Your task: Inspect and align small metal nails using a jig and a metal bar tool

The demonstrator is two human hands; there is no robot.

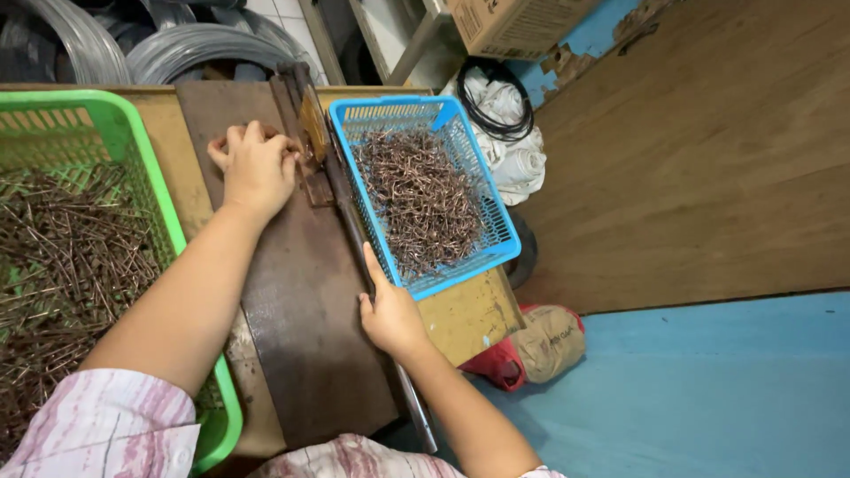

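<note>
Fingers [237, 139] of your left hand [257, 168] curl loosely, knuckles up, pressing on the dark metal plate [301, 301] beside the hinged bending jig [312, 133]; whether they pinch a wire piece cannot be told. Your right hand [390, 314] wraps the long lever bar [416, 412], thumb up against the blue basket [425, 190] of bent brown wire pieces. Two baskets sit on the bench: that blue one and one green basket [106, 115] of straight brown rods at your left.
</note>
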